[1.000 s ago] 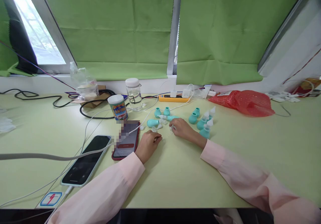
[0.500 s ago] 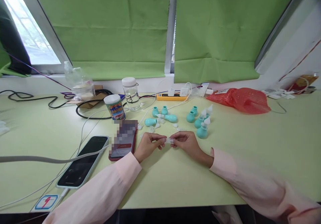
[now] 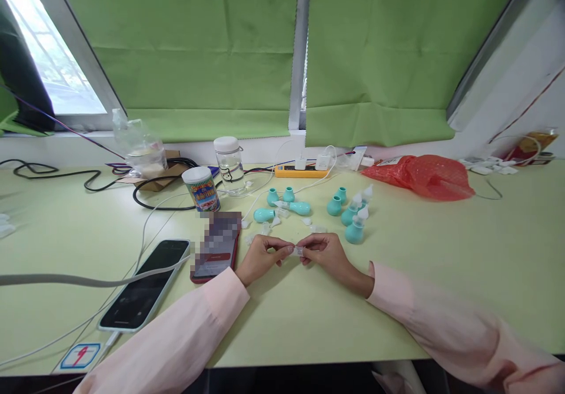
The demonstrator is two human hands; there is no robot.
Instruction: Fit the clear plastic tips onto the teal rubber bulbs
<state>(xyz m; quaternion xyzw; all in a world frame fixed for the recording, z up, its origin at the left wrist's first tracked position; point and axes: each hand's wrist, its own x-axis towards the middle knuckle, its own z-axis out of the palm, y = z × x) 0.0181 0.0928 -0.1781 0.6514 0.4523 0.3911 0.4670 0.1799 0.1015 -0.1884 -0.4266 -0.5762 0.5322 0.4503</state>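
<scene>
A small clear plastic connector piece [image 3: 298, 251] is pinched between the fingertips of both my hands, just above the table. My left hand [image 3: 263, 257] is closed on its left end, my right hand [image 3: 329, 257] on its right end; the fingers hide part of it. Beyond my hands lie teal rubber bulbs [image 3: 300, 208], some upright and some on their sides, among loose clear and white tips [image 3: 306, 221]. To the right stand several more teal bulbs; the nearest bulb [image 3: 354, 233] has a clear collar and white tip fitted on top.
Left of my hands lie a red-cased phone [image 3: 216, 257] and a white-cased phone [image 3: 145, 285] with cables across it. Behind them stand a labelled tub [image 3: 202, 190] and a clear bottle [image 3: 230, 173]. An orange power strip [image 3: 301, 172] and red plastic bag [image 3: 421, 176] lie at the back.
My fingertips have drawn slightly closer together around the clear piece, and less of it shows between them. The bulbs and tips lie as before.
</scene>
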